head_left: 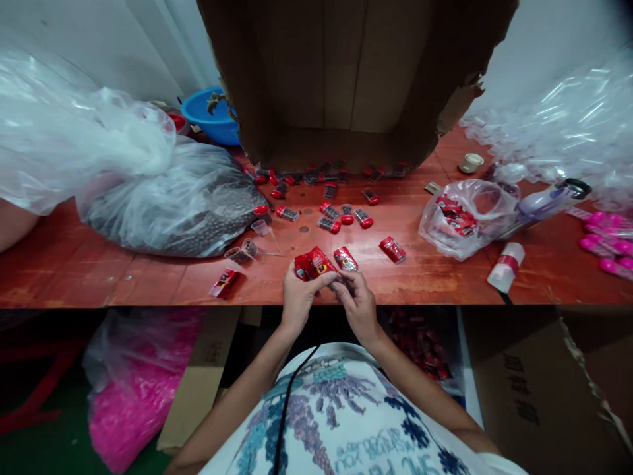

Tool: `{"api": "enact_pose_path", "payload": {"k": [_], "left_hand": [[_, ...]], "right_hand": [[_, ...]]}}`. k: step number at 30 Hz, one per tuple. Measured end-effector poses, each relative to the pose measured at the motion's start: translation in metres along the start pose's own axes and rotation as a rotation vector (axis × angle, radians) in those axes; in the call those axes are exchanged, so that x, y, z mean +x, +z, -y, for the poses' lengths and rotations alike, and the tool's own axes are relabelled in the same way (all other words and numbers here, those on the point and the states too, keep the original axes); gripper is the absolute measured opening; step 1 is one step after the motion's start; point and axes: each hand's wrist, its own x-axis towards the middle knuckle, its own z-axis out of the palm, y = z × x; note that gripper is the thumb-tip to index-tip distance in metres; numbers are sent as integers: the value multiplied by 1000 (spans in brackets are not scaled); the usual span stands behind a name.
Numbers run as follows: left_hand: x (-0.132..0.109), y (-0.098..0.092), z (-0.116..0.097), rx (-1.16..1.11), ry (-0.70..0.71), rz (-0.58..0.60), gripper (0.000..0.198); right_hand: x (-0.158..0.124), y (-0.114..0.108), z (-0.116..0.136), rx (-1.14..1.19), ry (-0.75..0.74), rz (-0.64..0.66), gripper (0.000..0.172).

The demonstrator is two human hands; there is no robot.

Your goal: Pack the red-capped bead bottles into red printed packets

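Observation:
My left hand [298,295] and my right hand [360,305] meet near the table's front edge. Between them is a red printed packet [317,262], pinched on its left side and at its lower right corner. A second red packet [345,258] lies just beyond my right fingers. Further right rests another red packet [393,249], and one more packet [225,283] is left of my hands. Small clear tubes with red caps and dark beads, such as this tube [329,225], are scattered behind. Left of them are a clear cup of beads [250,247] and an empty-looking clear tube [268,232].
An open cardboard box [341,148] stands at the back. A plastic bag of dark beads [182,211] fills the left. To the right are a bag of red packets [455,218], a white roll [506,267] and pink-ended pieces [610,241]. A blue basin [210,119] sits behind.

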Motion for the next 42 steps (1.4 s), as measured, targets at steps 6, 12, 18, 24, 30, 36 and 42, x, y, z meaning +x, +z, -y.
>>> {"api": "enact_pose_path", "payload": {"k": [6, 12, 18, 24, 30, 36, 42], "left_hand": [[4, -5, -6, -144, -7, 97, 35], [3, -6, -11, -141, 16, 91, 34], [-1, -2, -8, -87, 82, 11, 36], [-2, -2, -8, -51, 92, 1, 45], [-6, 0, -7, -103, 17, 82, 38], [-5, 5, -3, -78, 13, 11, 40], [-5, 2, -3, -69, -27, 113, 41]], "right_hand": [[2, -3, -4, 57, 29, 2, 26], [2, -1, -3, 68, 12, 43, 33], [-6, 3, -1, -70, -38, -15, 35], [-2, 5, 4, 174, 78, -16, 30], [0, 6, 2, 247, 86, 23, 28], [-6, 5, -4, -58, -39, -47, 31], [3, 0, 3, 301, 195, 59, 27]]}}
